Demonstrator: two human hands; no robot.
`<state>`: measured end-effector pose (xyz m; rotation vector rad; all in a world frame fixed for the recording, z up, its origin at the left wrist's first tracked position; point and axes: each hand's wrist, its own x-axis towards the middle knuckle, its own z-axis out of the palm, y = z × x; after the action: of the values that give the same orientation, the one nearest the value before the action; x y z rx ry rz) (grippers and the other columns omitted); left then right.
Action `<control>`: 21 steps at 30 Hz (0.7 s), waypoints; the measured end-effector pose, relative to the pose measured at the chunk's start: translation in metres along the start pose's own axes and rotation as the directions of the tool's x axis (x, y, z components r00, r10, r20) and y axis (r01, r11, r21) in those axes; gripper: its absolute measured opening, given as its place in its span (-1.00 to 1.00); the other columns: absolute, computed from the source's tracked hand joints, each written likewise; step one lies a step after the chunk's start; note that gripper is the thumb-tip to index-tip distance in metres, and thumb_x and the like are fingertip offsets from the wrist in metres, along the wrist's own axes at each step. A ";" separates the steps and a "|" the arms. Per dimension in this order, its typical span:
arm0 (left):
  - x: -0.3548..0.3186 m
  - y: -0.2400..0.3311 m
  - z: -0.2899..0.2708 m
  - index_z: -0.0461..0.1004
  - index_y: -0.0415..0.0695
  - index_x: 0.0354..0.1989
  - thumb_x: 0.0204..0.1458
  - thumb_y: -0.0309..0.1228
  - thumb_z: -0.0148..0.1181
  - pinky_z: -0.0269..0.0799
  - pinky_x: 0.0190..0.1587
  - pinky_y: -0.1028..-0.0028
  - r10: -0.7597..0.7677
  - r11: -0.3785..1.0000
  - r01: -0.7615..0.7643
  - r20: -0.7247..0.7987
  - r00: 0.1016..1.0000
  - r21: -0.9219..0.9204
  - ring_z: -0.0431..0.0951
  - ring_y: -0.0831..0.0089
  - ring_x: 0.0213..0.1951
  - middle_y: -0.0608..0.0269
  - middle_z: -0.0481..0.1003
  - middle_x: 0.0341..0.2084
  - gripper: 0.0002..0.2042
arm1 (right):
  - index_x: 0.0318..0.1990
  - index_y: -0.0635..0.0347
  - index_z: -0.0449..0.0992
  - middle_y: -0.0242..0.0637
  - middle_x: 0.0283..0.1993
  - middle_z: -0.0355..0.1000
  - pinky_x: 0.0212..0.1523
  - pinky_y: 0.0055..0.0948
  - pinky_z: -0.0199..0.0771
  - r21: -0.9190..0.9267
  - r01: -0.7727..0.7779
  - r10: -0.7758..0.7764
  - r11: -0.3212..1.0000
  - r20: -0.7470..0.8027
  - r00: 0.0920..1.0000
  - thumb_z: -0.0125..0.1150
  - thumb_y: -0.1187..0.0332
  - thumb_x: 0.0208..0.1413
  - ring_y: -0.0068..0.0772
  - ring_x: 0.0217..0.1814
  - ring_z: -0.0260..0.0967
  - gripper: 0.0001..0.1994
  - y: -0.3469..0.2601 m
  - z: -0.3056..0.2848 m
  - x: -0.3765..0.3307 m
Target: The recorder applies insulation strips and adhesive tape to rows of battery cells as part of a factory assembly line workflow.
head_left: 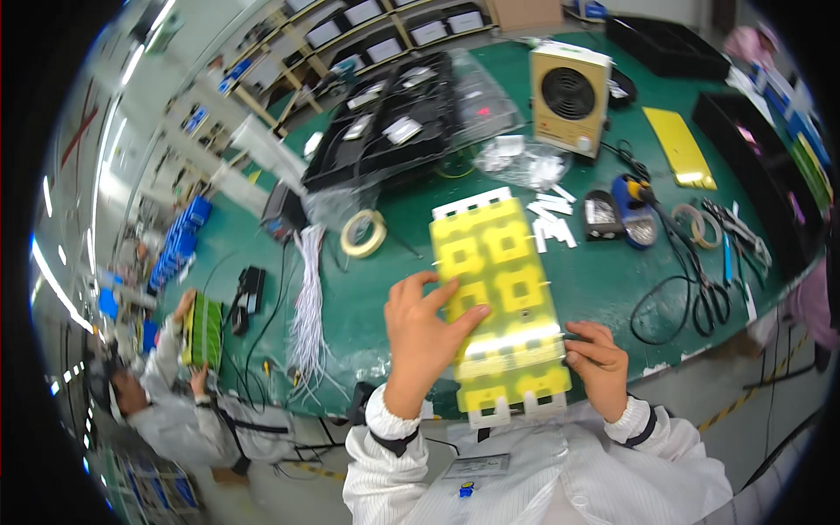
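Observation:
A long yellow translucent panel (501,271) with square cutouts and white end tabs lies lengthwise in front of me. Its near end reaches past the table's front edge, and a clear, glossy strip crosses its lower part. My left hand (422,337) grips the left side, thumb and index finger resting on the top face. At the lower right edge, the curled fingers of my right hand (598,360) pinch the panel's rim. Small white strips (553,219) lie just beyond its right side.
A roll of tape (363,234) and a bundle of white wires (308,306) are at left. A fan unit (570,96) stands behind. Scissors (707,297), a soldering iron (647,197) and a yellow sheet (681,149) lie right. Black trays (385,122) sit far back; a co-worker (166,394) is left.

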<state>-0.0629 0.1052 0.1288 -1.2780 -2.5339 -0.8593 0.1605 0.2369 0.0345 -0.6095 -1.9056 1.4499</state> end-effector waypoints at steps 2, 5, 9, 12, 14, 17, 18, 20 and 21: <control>-0.002 -0.005 0.000 0.66 -0.18 -0.22 -0.27 -0.20 0.52 0.32 0.01 0.23 -0.019 1.000 0.019 -0.027 0.999 -0.005 0.41 0.12 -0.03 0.08 0.49 -0.13 -0.57 | -0.21 0.24 0.67 -0.17 0.03 0.53 0.23 -0.26 0.24 0.070 -0.014 0.013 0.997 0.015 1.000 0.34 0.54 -0.05 -0.11 0.20 0.31 -0.80 0.005 0.011 -0.002; -0.007 -0.008 -0.001 0.66 -0.15 -0.20 -0.25 -0.14 0.49 0.30 0.00 0.23 -0.030 0.999 0.029 -0.058 0.998 -0.027 0.40 0.14 -0.02 0.11 0.49 -0.13 -0.56 | -0.21 0.28 0.65 -0.16 0.02 0.53 0.21 -0.28 0.26 -0.018 0.013 -0.011 1.000 0.068 0.998 0.32 0.56 -0.04 -0.13 0.17 0.33 -0.81 0.001 0.003 0.001; -0.012 -0.010 0.003 0.66 -0.13 -0.19 -0.22 -0.08 0.46 0.26 0.01 0.23 -0.043 0.996 0.036 -0.081 0.996 -0.085 0.38 0.17 0.01 0.13 0.47 -0.09 -0.55 | -0.15 0.34 0.60 -0.15 -0.02 0.53 0.17 -0.32 0.30 -0.089 -0.044 0.045 0.995 0.011 0.999 0.26 0.51 0.10 -0.17 0.14 0.36 -0.83 -0.002 -0.017 0.004; -0.015 -0.014 0.006 0.66 -0.12 -0.20 -0.21 -0.09 0.45 0.26 0.00 0.24 -0.039 0.992 0.028 -0.096 0.995 -0.119 0.38 0.18 0.01 0.14 0.46 -0.08 -0.56 | -0.07 0.34 0.57 -0.16 -0.02 0.53 0.14 -0.29 0.32 -0.191 -0.030 0.017 0.981 -0.069 0.997 0.13 0.34 0.26 -0.13 0.10 0.39 -0.75 -0.031 -0.022 0.004; -0.013 -0.015 0.007 0.66 -0.12 -0.20 -0.21 -0.09 0.45 0.26 -0.01 0.24 -0.025 0.991 0.013 -0.094 0.995 -0.130 0.38 0.18 0.00 0.14 0.45 -0.08 -0.56 | -0.06 0.30 0.57 -0.18 -0.01 0.52 0.15 -0.22 0.31 -0.432 0.323 -0.290 0.842 0.142 0.946 0.03 0.20 0.31 -0.08 0.10 0.39 -0.67 -0.058 -0.018 0.009; -0.012 -0.018 0.002 0.66 -0.12 -0.19 -0.20 -0.10 0.44 0.25 -0.03 0.25 -0.017 0.995 0.011 -0.066 0.998 -0.103 0.38 0.20 -0.03 0.16 0.45 -0.14 -0.57 | 0.03 0.28 0.50 -0.16 0.01 0.50 0.19 -0.10 0.26 -0.520 0.526 -0.306 0.673 0.452 0.838 -0.03 -0.03 0.29 -0.07 0.14 0.38 -0.50 -0.110 0.000 0.013; -0.011 -0.019 0.000 0.66 -0.12 -0.19 -0.20 -0.10 0.44 0.24 -0.04 0.25 -0.006 0.995 0.001 -0.048 0.999 -0.100 0.38 0.21 -0.05 0.18 0.45 -0.17 -0.57 | 0.05 0.28 0.48 -0.15 0.01 0.50 0.20 -0.07 0.24 -0.545 0.639 -0.275 0.543 0.604 0.748 -0.02 -0.08 0.26 -0.08 0.15 0.38 -0.45 -0.118 0.006 0.013; -0.007 -0.021 -0.002 0.66 -0.12 -0.19 -0.19 -0.11 0.43 0.23 -0.05 0.26 0.003 0.995 -0.006 -0.034 0.999 -0.102 0.38 0.23 -0.07 0.20 0.44 -0.20 -0.58 | 0.07 0.28 0.46 -0.15 0.03 0.49 0.20 -0.05 0.24 -0.560 0.667 -0.251 0.492 0.642 0.724 -0.02 -0.11 0.24 -0.11 0.15 0.38 -0.42 -0.125 0.014 0.013; -0.006 -0.022 -0.003 0.66 -0.11 -0.19 -0.19 -0.11 0.43 0.22 -0.05 0.26 0.017 0.993 -0.018 -0.011 1.000 -0.115 0.37 0.23 -0.08 0.21 0.44 -0.21 -0.58 | 0.09 0.29 0.43 -0.15 0.04 0.48 0.20 -0.02 0.24 -0.561 0.699 -0.229 0.443 0.684 0.693 -0.02 -0.15 0.21 -0.14 0.16 0.38 -0.38 -0.127 0.018 0.013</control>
<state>-0.0770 0.0893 0.1199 -1.3229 -2.4937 -1.0195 0.1418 0.1991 0.1564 0.0678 -2.8716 0.2675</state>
